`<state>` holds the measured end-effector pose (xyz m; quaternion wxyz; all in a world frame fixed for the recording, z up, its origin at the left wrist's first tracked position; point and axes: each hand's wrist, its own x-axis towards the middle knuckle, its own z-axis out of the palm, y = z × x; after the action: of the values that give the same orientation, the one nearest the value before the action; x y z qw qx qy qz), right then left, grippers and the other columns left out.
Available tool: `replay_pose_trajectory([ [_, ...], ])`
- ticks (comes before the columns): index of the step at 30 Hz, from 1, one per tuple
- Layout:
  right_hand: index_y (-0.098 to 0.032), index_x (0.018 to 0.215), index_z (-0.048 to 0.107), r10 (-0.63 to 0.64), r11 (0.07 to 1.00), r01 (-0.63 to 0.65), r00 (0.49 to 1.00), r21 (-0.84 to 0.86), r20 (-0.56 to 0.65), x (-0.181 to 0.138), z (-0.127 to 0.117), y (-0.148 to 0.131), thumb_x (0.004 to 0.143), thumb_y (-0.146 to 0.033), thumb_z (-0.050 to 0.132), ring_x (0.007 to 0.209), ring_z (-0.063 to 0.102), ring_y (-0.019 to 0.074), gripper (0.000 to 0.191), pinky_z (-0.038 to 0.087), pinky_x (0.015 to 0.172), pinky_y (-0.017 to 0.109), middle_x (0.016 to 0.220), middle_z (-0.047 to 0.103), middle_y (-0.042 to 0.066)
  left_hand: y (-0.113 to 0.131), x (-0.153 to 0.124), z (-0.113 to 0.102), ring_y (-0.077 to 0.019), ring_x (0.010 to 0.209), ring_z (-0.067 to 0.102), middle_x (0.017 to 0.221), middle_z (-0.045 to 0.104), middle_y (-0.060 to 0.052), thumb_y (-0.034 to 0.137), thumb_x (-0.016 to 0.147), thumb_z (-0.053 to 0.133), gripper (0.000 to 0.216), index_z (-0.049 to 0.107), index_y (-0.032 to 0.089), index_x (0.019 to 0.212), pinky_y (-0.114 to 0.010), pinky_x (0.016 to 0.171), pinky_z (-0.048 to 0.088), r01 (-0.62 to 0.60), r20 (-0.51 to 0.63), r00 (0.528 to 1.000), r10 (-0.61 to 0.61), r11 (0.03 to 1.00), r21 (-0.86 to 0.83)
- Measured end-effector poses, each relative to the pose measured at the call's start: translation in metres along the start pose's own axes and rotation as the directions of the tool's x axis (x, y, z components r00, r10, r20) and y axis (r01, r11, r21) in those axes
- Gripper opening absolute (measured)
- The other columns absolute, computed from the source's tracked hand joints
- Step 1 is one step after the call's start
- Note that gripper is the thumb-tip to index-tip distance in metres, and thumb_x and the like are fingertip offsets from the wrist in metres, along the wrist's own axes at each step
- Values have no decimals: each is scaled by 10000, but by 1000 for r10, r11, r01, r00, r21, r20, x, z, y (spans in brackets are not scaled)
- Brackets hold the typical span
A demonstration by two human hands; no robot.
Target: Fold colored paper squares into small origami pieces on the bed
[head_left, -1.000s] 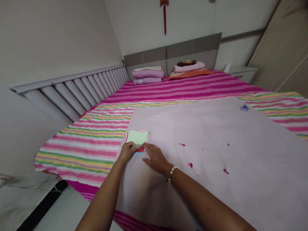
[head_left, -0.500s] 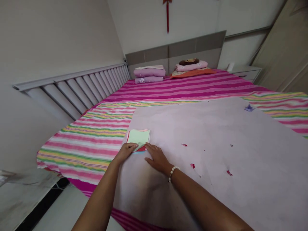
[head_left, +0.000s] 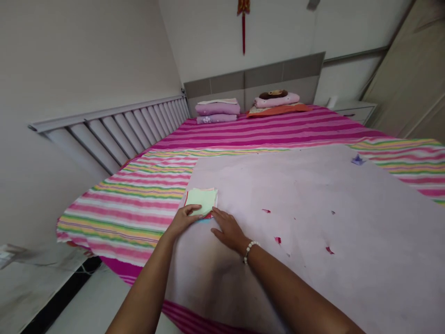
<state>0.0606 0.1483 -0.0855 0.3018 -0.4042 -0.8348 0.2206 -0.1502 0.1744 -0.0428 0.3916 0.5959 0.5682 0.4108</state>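
A small stack of square coloured papers lies at the left of the grey sheet, with a light green paper (head_left: 204, 198) on top. Red, pink and blue edges peek out beneath it. My left hand (head_left: 184, 221) grips the near-left part of the green paper, its fingers on top and its thumb at the near edge. At the stack's near-right corner, my right hand (head_left: 227, 230) rests with fingers stretched out and the thumb apart, fingertips touching the paper. A white bead bracelet (head_left: 249, 251) circles the right wrist.
The grey sheet (head_left: 243, 181) covers part of a striped bed (head_left: 121, 211). Red paper scraps (head_left: 277, 240) lie to the right, and a purple folded paper piece (head_left: 358, 160) sits at the far right. Folded bedding (head_left: 217, 109) is stacked near the headboard. A slatted rail (head_left: 114, 123) runs along the left.
The green paper's near edge, folded up before, now lies flatter over the red one. My left fingers have spread onto its top. My right hand has hardly moved; the view has tilted slightly up.
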Motion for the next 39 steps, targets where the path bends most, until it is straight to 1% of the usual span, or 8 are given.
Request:
replay_pose_trajectory([
  [9, -179, 1384, 415, 6, 1000, -6, 1000, -2, -3, 1, 1, 0, 839, -237, 564, 1354, 352, 260, 568, 298, 1075, 462, 1496, 363, 136, 3, -2, 3, -254, 921, 654, 932, 746, -85, 383, 543, 794, 244, 723, 176, 651, -355, 889, 470, -9, -26, 1000, 7, 997, -72],
  [18, -181, 1383, 425, 8, 993, -3, 999, 117, -37, -3, -4, -1, 815, -250, 586, 1390, 295, 266, 594, 297, 1090, 462, 1513, 323, 144, 27, 2, -8, -89, 500, 517, 498, 523, 76, 351, 722, 666, 216, 545, 181, 665, -185, 519, 425, -93, -393, 914, -105, 886, -454],
  [24, -175, 1221, 592, 328, 804, -153, 920, 574, -214, -13, -24, -12, 803, -358, 608, 1171, 540, 278, 457, 410, 998, 451, 1298, 574, 142, 65, -22, 0, -135, 733, 661, 719, 686, -26, 253, 809, 592, 107, 591, 149, 786, -232, 707, 533, -90, -297, 941, -161, 729, -679],
  [27, -167, 1196, 601, 456, 683, -212, 871, 699, -181, -27, -49, -21, 860, -469, 518, 812, 657, 211, 459, 531, 720, 362, 1052, 681, 114, 80, -43, 14, -181, 824, 685, 792, 720, -83, 192, 850, 528, 133, 631, 111, 865, -283, 769, 550, -17, -187, 965, -182, 672, -740],
  [30, -227, 1195, 600, 572, 471, -190, 809, 861, -134, -48, -77, -29, 772, -470, 658, 649, 621, 139, 491, 488, 528, 266, 1179, 636, 88, 89, -63, 34, -199, 826, 695, 766, 728, -83, 156, 842, 544, 123, 644, 100, 884, -297, 786, 556, 110, -51, 966, -253, 584, -804],
  [33, -242, 1173, 620, 579, 327, -150, 812, 933, -73, -70, -97, -37, 701, -439, 741, 511, 541, 82, 525, 425, 432, 222, 1119, 660, 65, 94, -79, 58, -183, 771, 690, 728, 715, -57, 166, 790, 630, 48, 635, 120, 801, -267, 743, 556, 152, -7, 965, -264, 578, -802],
  [36, -177, 1020, 708, 541, 347, -204, 841, 915, -18, -91, -109, -43, 684, -439, 760, 431, 459, 80, 429, 315, 353, 187, 695, 674, 14, 98, -92, 80, -139, 680, 650, 700, 675, -8, 264, 752, 695, 144, 604, 152, 748, -222, 664, 532, 103, -21, 982, -188, 625, -774],
  [39, -163, 864, 748, 537, 429, -226, 842, 875, -45, -109, -117, -44, 668, -425, 779, 457, 486, 99, 329, 355, 406, 203, 560, 623, -12, 99, -102, 95, -121, 564, 563, 630, 598, 30, 439, 780, 639, 269, 574, 180, 754, -228, 545, 468, 85, -31, 991, -131, 787, -611],
])
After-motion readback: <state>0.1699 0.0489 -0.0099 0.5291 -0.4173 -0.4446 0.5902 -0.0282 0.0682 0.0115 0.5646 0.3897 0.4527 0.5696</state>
